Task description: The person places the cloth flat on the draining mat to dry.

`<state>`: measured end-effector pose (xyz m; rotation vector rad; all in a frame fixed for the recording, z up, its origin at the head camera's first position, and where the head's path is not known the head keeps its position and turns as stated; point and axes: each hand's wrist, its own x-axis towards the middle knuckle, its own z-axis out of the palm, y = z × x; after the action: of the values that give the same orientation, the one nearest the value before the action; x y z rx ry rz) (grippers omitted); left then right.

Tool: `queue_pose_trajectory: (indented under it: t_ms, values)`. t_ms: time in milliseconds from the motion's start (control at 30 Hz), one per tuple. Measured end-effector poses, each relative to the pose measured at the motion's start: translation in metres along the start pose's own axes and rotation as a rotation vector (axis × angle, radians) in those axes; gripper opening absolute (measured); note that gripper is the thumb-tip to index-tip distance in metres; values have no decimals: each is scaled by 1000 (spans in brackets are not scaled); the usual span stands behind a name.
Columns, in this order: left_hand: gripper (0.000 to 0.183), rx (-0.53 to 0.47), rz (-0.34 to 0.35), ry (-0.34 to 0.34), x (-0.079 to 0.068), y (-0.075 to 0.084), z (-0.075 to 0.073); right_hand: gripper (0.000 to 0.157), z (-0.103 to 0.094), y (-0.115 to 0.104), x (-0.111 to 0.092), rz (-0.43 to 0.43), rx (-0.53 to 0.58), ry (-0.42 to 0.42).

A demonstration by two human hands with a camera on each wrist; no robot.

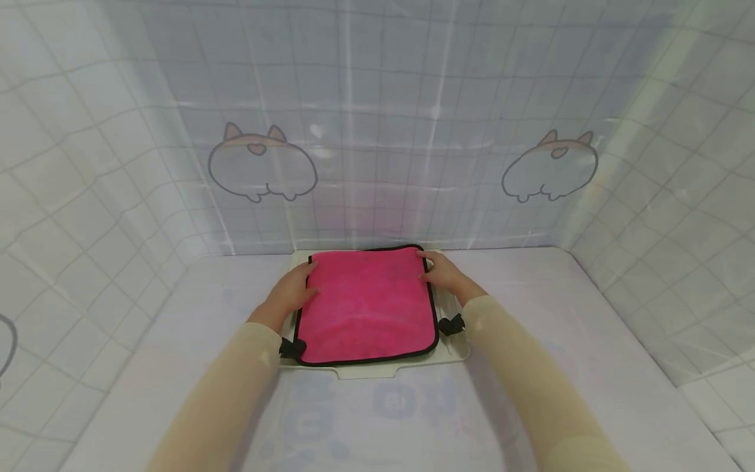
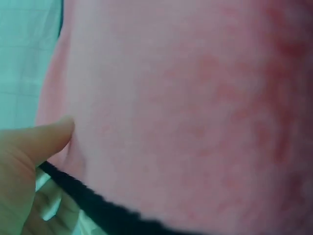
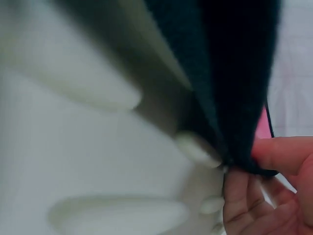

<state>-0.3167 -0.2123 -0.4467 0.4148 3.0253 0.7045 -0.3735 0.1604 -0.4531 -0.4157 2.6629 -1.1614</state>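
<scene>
A pink cloth (image 1: 366, 308) with black edging is spread over a whitish tray (image 1: 366, 372). At its left edge my left hand (image 1: 290, 290) pinches it; in the left wrist view the thumb (image 2: 51, 139) presses the pink face and the fingers lie beneath the black border (image 2: 93, 200). My right hand (image 1: 445, 272) pinches the opposite edge near the far corner. The right wrist view shows the cloth's dark side (image 3: 234, 73) raised off the tray, whose raised ridges (image 3: 122, 215) are visible. Most of the tray's inside is hidden under the cloth.
A white table surface (image 1: 531, 367) with faint printed marks surrounds the tray. Grid-patterned sheeting (image 1: 383, 151) with cartoon animal drawings (image 1: 262, 164) rises at the back, and similar sheeting stands on both sides. Small black pieces (image 1: 451, 325) sit at both wrists.
</scene>
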Motion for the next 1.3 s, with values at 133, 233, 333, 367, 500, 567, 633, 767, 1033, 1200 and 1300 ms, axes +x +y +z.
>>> queue_pose_trajectory:
  t_ms: [133,233,333,367,500,567,633,767,1033,1200,1300]
  values:
    - [66,-77,1,-66,4,-2,-3,67,0,-4,0,18,-11,-4]
    - [65,-139,-24,-101,8,-3,-9,63,-4,-8,-1,16,-33,-11]
    - [63,-184,-54,-103,14,-1,-17,58,-10,-13,-4,14,-47,-7]
    - [63,-202,-66,-93,16,-1,-19,56,-12,-15,-4,20,-34,-8]
    - [55,-279,-122,-35,25,2,-24,52,-16,-19,-3,41,2,-11]
    - [50,-312,-148,3,27,3,-24,50,-15,-19,0,47,15,-12]
    - [45,-326,-165,37,29,5,-23,48,-13,-18,3,53,10,0]
    - [38,-326,-169,78,31,6,-19,50,-8,-16,7,67,55,23]
    - [50,-197,-116,57,35,8,-16,58,-11,-10,7,88,266,38]
    - [58,-111,-120,-1,37,10,-10,61,-7,-4,13,74,218,22]
    - [69,-75,-151,-33,36,9,-4,64,-3,-2,15,58,99,17]
